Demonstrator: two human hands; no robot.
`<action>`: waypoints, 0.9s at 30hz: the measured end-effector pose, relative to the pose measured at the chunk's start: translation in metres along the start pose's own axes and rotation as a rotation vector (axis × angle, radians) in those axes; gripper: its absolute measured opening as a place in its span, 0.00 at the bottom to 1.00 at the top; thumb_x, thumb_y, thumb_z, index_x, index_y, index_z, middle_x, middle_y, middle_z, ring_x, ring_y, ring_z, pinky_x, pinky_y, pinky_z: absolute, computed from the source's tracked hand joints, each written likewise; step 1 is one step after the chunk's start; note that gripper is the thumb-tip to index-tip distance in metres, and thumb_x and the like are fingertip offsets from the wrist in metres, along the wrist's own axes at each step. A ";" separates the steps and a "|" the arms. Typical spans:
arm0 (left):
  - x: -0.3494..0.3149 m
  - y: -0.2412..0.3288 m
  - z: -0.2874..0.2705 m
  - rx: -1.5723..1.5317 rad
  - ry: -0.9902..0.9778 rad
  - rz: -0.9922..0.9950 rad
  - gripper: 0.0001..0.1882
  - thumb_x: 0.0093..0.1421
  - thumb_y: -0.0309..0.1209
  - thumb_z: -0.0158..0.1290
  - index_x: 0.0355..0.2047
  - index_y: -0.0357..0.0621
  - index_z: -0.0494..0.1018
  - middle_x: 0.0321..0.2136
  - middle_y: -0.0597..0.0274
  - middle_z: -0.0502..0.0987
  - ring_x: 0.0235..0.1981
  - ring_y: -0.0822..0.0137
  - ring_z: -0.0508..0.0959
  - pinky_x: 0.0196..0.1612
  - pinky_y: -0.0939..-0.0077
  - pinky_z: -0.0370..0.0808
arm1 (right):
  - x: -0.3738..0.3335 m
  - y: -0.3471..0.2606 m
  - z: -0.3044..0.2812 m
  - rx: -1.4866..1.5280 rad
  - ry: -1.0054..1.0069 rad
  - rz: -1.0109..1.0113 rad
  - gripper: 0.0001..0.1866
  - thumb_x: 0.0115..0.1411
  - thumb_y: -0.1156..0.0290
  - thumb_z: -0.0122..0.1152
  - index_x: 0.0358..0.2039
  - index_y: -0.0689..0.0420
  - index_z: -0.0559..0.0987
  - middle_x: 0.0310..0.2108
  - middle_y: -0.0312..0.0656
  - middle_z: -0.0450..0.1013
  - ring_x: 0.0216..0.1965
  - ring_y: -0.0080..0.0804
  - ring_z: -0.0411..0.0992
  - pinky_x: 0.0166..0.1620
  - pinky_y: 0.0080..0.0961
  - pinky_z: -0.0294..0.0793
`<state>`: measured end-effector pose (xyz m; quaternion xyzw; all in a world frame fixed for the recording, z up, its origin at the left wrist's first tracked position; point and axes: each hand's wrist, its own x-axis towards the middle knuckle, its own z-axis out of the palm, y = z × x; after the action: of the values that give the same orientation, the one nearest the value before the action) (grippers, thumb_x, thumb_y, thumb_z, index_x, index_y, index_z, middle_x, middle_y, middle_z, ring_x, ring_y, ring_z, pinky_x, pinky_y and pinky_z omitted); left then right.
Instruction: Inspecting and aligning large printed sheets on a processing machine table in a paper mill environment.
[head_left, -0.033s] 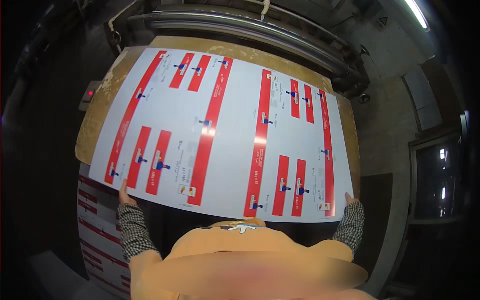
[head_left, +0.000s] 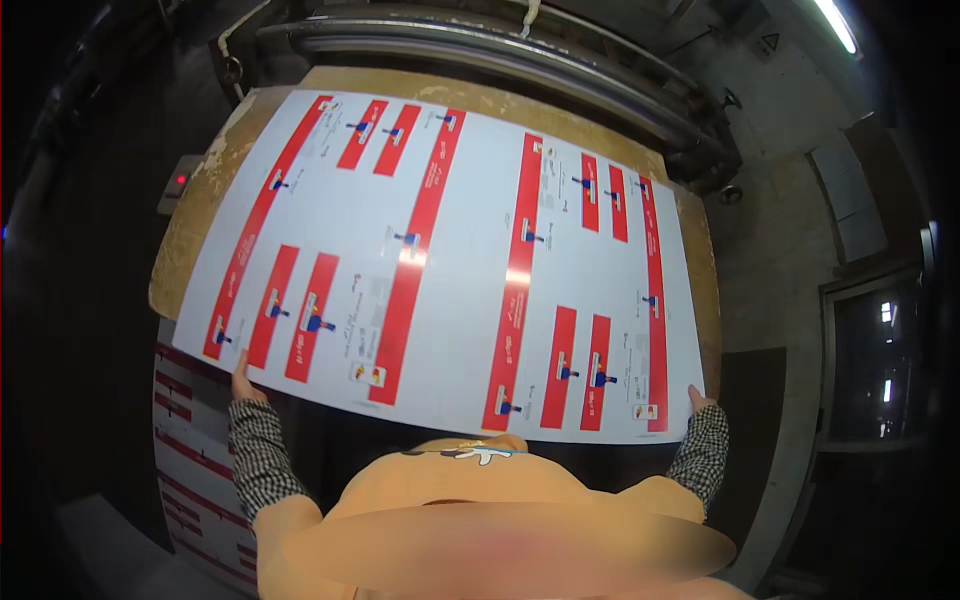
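A large white printed sheet with red bars and small blue figures lies over a worn tan board. At its near left corner, my left hand is closed on the near edge, thumb showing above the print and other fingers hidden beneath. My right hand holds the near right corner in a similar way. Between the two hands the near edge bows down toward my body. Most of the sheet's far part rests on the board, short of the metal rollers.
Beyond the board runs a machine with long metal rollers. A small box with a red light sits left of the board. Lower left is a stack of similar printed sheets. At right stand a dark brown panel and a grey wall.
The sheet has shifted slightly to the left and away from me. My left hand has moved a little left and up with it; my right hand stays almost in place.
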<state>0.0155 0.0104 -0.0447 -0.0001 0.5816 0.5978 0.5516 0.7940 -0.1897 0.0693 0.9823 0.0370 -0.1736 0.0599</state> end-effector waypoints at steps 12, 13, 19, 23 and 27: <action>-0.007 0.000 -0.006 0.126 0.060 0.004 0.23 0.56 0.35 0.49 0.50 0.37 0.62 0.48 0.54 0.68 0.48 0.61 0.68 0.48 0.65 0.68 | 0.081 0.090 0.103 0.594 -0.064 -0.069 0.46 0.47 0.38 0.48 0.52 0.69 0.60 0.54 0.54 0.58 0.54 0.46 0.58 0.54 0.36 0.57; -0.009 0.004 -0.005 0.118 0.037 0.015 0.23 0.56 0.35 0.49 0.50 0.37 0.62 0.48 0.54 0.68 0.48 0.61 0.68 0.48 0.65 0.68 | 0.075 0.094 0.116 0.750 -0.062 -0.054 0.45 0.48 0.39 0.48 0.52 0.68 0.60 0.53 0.54 0.58 0.53 0.45 0.59 0.54 0.36 0.58; 0.011 0.046 -0.030 0.393 0.231 0.075 0.40 0.50 0.46 0.52 0.56 0.37 0.52 0.51 0.48 0.63 0.50 0.53 0.66 0.51 0.57 0.62 | 0.037 0.091 0.163 1.473 -0.076 0.029 0.39 0.53 0.44 0.47 0.53 0.66 0.60 0.53 0.48 0.61 0.51 0.43 0.61 0.52 0.35 0.59; 0.090 0.090 -0.071 -0.002 -0.125 0.090 0.31 0.55 0.43 0.45 0.53 0.32 0.57 0.46 0.47 0.68 0.46 0.55 0.69 0.49 0.63 0.67 | 0.024 0.079 0.135 1.821 -0.085 -0.090 0.30 0.53 0.54 0.50 0.49 0.66 0.65 0.49 0.45 0.65 0.48 0.40 0.64 0.50 0.33 0.62; 0.128 0.140 -0.091 0.360 0.092 0.559 0.23 0.52 0.34 0.51 0.44 0.30 0.66 0.41 0.52 0.72 0.41 0.60 0.73 0.44 0.67 0.71 | 0.005 0.071 0.076 1.470 0.096 -0.337 0.24 0.50 0.60 0.56 0.41 0.67 0.72 0.41 0.47 0.71 0.40 0.38 0.70 0.44 0.32 0.68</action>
<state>-0.1854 0.0718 -0.0585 0.2297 0.6796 0.6131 0.3308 0.7798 -0.2698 0.0044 0.7569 0.0641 -0.1174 -0.6397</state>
